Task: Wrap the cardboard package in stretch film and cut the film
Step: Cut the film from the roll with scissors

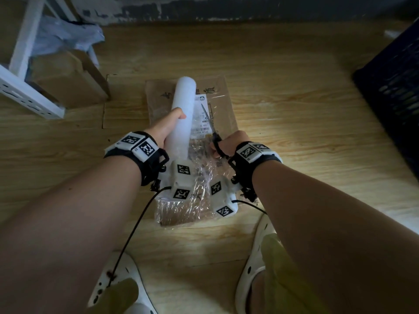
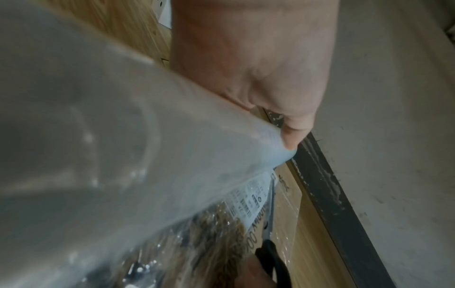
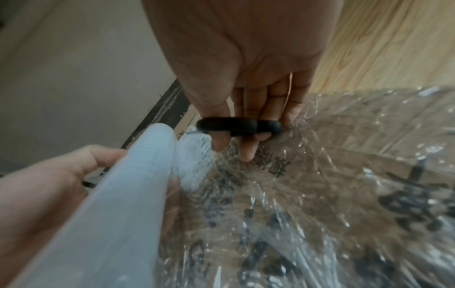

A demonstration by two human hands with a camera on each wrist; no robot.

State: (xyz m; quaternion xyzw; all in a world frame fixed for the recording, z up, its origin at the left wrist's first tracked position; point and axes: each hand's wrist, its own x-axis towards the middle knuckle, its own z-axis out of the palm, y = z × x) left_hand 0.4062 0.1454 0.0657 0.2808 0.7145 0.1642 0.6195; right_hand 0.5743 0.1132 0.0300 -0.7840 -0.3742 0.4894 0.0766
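A flat cardboard package point(image 1: 224, 103) point(image 3: 320, 194) with a white shipping label point(image 1: 200, 118) lies on the floor, covered in shiny stretch film point(image 1: 199, 177). My left hand point(image 1: 166, 126) point(image 2: 258, 68) grips the white film roll point(image 1: 182, 114) point(image 2: 98, 136) point(image 3: 128, 194), held over the package's left side. My right hand point(image 1: 229, 142) point(image 3: 246, 78) holds black-handled scissors point(image 1: 212, 128) point(image 3: 238, 126) point(image 2: 269, 249); thumb and fingers pass through the loops. The blades point away from me along the film just right of the roll, over the label.
The wooden floor point(image 1: 294, 109) surrounds the package. A white metal rack point(image 1: 22, 64) with a cardboard box point(image 1: 70, 80) and plastic bags stands at far left. A dark crate point(image 1: 396, 87) sits at right. My feet in white clogs point(image 1: 251, 268) are below the package.
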